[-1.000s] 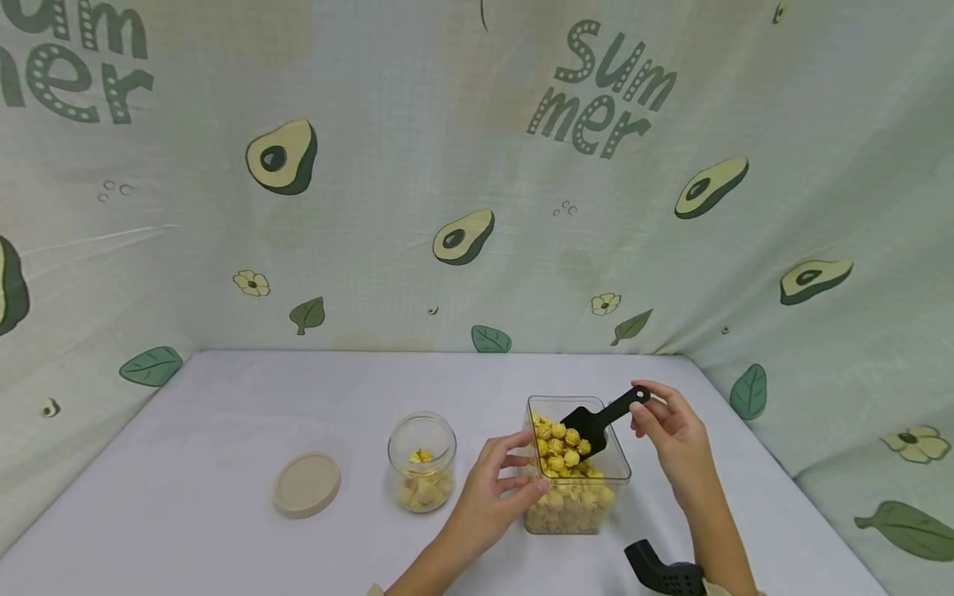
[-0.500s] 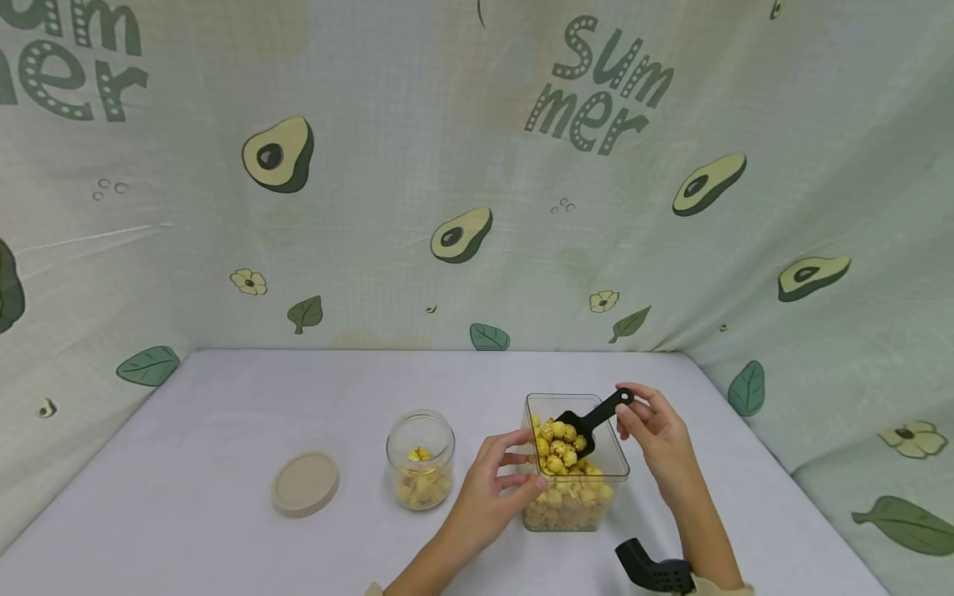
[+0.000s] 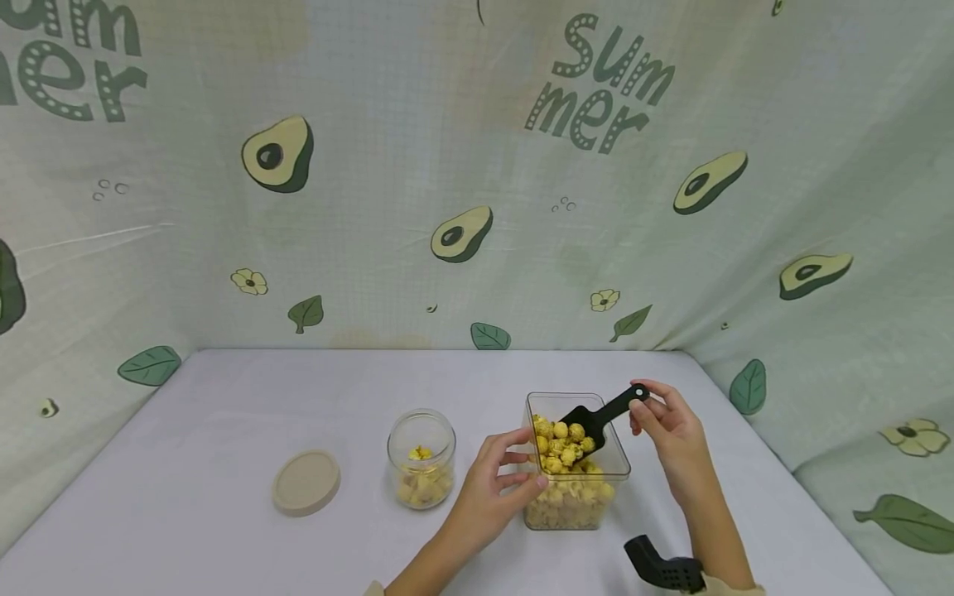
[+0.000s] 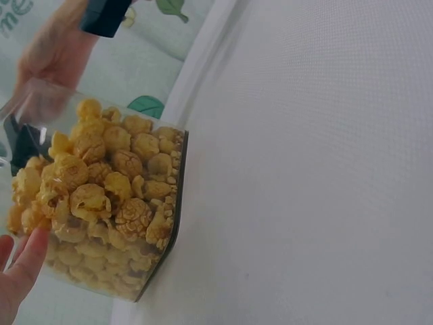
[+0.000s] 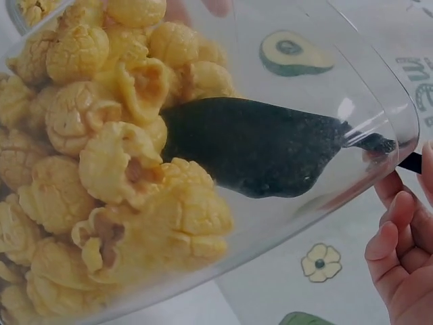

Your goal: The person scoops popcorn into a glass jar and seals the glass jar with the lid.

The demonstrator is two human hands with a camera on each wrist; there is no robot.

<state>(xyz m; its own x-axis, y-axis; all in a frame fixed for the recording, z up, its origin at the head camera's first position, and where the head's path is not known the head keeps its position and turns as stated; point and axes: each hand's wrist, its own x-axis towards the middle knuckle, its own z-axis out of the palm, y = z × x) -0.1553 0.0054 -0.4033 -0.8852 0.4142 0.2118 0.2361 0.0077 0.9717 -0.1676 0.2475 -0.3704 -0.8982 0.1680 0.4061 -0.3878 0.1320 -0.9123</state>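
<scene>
The black scoop [image 3: 600, 419] was in the upper part of the clear square container [image 3: 617, 457], its blade partly covered by yellow popcorn [image 3: 559, 451] and its handle leaning upward over the right rim. Behind everything there was the pale cloth backdrop [image 3: 358, 165], printed with green leaves, small flowers, avocado halves and the word "summer" in 2 places; the left one was cut by the edge of the head view. In front of it was the table [image 3: 224, 480], with a white surface. On the right half of this table the container stood upright. The left hand [image 3: 501, 480] gripped its near left corner: the thumb was at the front rim, and the fingers were along the left side. The right hand [image 3: 667, 426] pinched the end of the scoop's handle between thumb and fingers. The round clear jar [image 3: 440, 439] stood apart, to the left of the container, with popcorn in its lower part. At the right wrist there was 1 black curved mount [image 3: 674, 573]. The round beige lid [image 3: 305, 483] lay flat, left of the jar. The popcorn pieces were the smallest things; in the container they made a heap, and some of them touched the blade.
</scene>
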